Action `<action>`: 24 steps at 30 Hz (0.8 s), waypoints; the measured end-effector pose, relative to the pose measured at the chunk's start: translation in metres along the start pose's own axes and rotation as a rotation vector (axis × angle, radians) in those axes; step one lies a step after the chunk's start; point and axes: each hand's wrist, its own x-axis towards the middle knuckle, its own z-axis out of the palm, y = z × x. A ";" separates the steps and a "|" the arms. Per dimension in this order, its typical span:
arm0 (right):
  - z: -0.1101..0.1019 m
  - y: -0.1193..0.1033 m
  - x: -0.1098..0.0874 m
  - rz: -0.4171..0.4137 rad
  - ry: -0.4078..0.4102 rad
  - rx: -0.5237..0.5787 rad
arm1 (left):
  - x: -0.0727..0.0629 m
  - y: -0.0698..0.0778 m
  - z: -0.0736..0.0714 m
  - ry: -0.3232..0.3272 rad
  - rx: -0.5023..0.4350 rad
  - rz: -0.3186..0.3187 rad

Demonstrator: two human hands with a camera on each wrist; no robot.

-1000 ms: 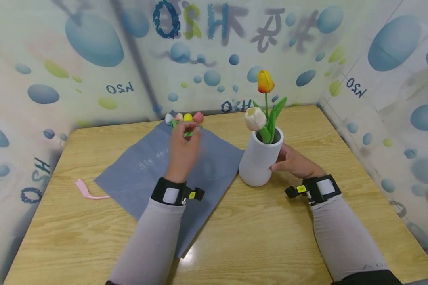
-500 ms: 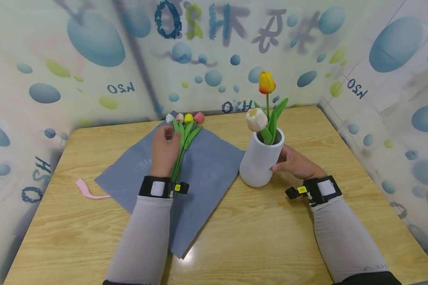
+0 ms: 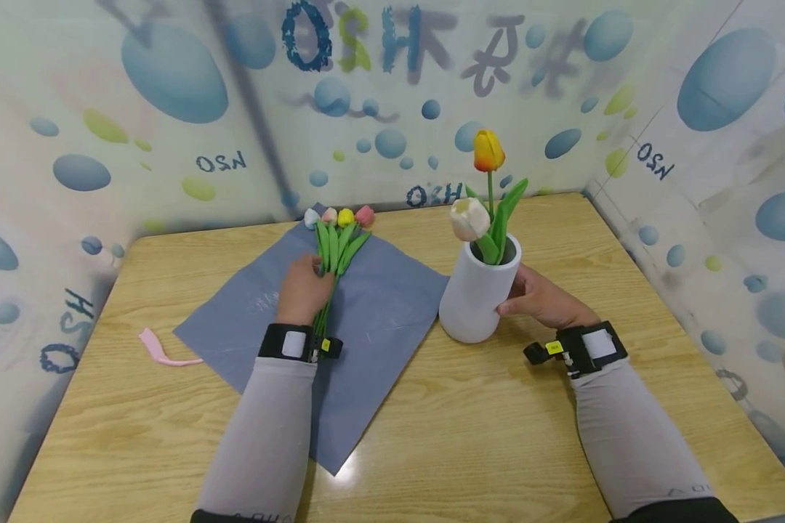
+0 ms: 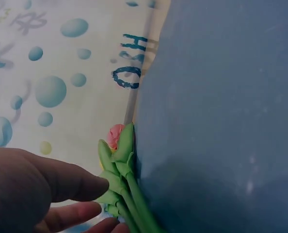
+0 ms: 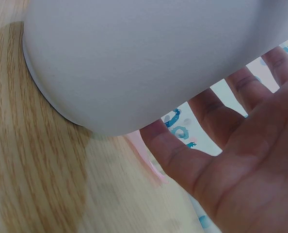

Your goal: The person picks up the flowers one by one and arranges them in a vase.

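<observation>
Several artificial tulips (image 3: 338, 250) with green stems lie bunched on a blue-grey wrapping sheet (image 3: 386, 312), their light blue, pink and yellow heads at its far corner. My left hand (image 3: 304, 290) is at the stems just below the leaves. In the left wrist view its thumb (image 4: 81, 182) and fingers are parted, thumb tip overlapping a leaf. On the right, a white vase (image 3: 474, 298) stands upright with a white tulip (image 3: 469, 219) and an orange-yellow tulip (image 3: 488, 150) in it. My right hand (image 3: 546, 296) holds the vase from its right side, thumb in front, fingers reaching behind.
A pink ribbon (image 3: 160, 350) lies left of the sheet on the wooden table (image 3: 471, 436). A patterned wall covering (image 3: 392, 94) rises right behind the table's far edge and along both sides. The sheet's right corner reaches the vase.
My left hand has moved from the tulip heads leftward, then back down along the leaves to the stems, uncovering the flowers. My right hand and the vase have not moved.
</observation>
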 end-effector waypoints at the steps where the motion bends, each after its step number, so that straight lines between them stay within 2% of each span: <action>1: 0.000 0.000 0.000 0.001 0.000 0.001 | 0.000 -0.001 0.000 -0.007 0.004 -0.003; 8: 0.000 0.000 0.000 -0.006 -0.007 0.006 | 0.001 -0.003 0.003 -0.035 0.035 -0.023; 24: 0.000 -0.001 0.000 -0.015 -0.009 0.010 | -0.001 -0.004 0.001 -0.042 0.056 -0.001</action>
